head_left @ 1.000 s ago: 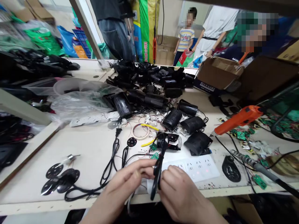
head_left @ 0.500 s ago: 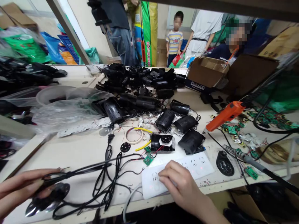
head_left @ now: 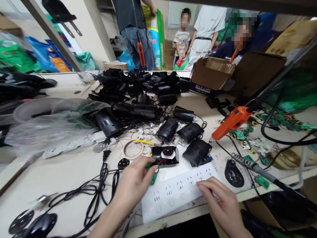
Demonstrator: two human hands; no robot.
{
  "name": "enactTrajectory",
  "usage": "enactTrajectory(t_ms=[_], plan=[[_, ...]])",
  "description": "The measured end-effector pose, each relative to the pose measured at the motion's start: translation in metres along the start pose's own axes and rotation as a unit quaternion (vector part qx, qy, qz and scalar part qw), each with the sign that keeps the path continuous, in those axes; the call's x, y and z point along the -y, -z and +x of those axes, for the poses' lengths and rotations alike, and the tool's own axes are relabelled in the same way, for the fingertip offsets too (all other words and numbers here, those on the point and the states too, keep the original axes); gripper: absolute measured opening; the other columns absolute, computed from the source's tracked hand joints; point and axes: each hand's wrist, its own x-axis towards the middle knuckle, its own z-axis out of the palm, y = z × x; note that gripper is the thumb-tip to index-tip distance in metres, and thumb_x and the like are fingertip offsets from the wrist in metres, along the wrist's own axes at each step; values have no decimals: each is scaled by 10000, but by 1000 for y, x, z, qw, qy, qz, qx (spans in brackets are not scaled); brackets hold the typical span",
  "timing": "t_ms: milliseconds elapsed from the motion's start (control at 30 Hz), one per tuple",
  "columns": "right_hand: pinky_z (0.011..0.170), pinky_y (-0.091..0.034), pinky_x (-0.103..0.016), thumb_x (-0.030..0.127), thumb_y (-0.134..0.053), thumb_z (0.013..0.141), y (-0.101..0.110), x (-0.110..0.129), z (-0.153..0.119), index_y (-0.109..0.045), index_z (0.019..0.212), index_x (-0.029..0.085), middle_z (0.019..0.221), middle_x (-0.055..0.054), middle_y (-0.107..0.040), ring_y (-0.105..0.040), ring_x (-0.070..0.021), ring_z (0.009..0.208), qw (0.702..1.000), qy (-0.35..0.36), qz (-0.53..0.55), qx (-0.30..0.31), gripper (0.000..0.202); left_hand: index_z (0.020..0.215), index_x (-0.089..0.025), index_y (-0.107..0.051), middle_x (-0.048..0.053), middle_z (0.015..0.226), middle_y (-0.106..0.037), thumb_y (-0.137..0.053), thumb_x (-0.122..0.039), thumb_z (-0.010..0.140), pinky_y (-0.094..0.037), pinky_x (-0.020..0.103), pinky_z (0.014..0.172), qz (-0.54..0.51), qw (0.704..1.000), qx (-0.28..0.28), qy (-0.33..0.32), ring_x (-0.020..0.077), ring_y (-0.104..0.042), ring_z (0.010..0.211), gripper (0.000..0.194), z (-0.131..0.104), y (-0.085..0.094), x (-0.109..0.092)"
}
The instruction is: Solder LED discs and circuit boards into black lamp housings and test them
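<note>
My left hand (head_left: 135, 180) reaches over the bench with thumb and fingertips apart, close to a small green circuit board (head_left: 154, 179). Just beyond it lies a black plastic housing (head_left: 164, 161) with a round black disc on a white piece and thin red wires. My right hand (head_left: 221, 196) is closed in a pinch at the right part of a white power strip (head_left: 173, 195); its fingertips hide whatever is between them. Red lights glow on the strip. A black cable with a plug (head_left: 106, 154) lies loosely looped left of my left arm.
An orange electric screwdriver (head_left: 231, 123) hangs at the right, above a soldering iron (head_left: 264, 174). More black housings (head_left: 168, 130) are piled behind. A cardboard box (head_left: 211, 77), a tape roll (head_left: 133, 150) and plastic bags (head_left: 54, 122) are around. Several people stand beyond the bench.
My left hand has let go of the black cable and moved right to the circuit board. My right hand has shifted right along the power strip. The view has turned slightly.
</note>
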Motion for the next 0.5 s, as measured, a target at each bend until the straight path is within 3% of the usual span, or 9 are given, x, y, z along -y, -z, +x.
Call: enactTrajectory(t_ms=[133,233,300,400,467,500], plan=[[549,-468,-263,429,-637,865,57,-28,-29,-647,641,200,618,-13,-627,-581,-167,555,971,-145,-103,-162,321,931,-211,-659,52,902,-749,-503,-313,840,-470,312,703,6,998,62,11,254,-690,802,208,22,-26,-20],[502,-458,-308,559,-660,773,95,-39,-40,-637,631,195,561,-44,-628,-582,-210,524,884,-316,-175,-296,391,856,-221,-626,49,869,-754,-532,-282,803,-454,299,671,-27,996,77,43,245,-690,788,124,30,-32,-16],[470,-450,-317,585,-702,687,108,-41,-36,-629,694,188,541,-46,-606,-576,-221,505,850,-372,-152,-341,403,813,-224,-611,37,844,-745,-542,-277,784,-434,286,648,-52,995,66,59,224,-672,741,92,33,-36,-13],[471,-455,-307,565,-768,583,109,-39,-20,-621,1091,153,614,-5,-590,-556,-197,501,866,-337,-74,-363,671,764,-222,-610,19,780,-719,-557,-278,750,-411,269,626,-91,993,33,69,193,-629,671,78,33,-44,-12],[520,-473,-310,572,-757,603,103,-39,-10,-537,1306,168,715,-3,-599,-568,-187,546,890,-296,-64,-340,841,758,-219,-612,10,754,-700,-556,-287,741,-397,261,599,-118,990,24,73,173,-588,614,90,30,-47,-12],[546,-480,-316,588,-724,648,100,-39,-6,-547,1321,181,752,-12,-607,-576,-186,569,901,-286,-76,-317,806,763,-217,-613,6,745,-691,-552,-290,740,-390,258,584,-129,989,23,74,163,-566,588,98,28,-47,-12]])
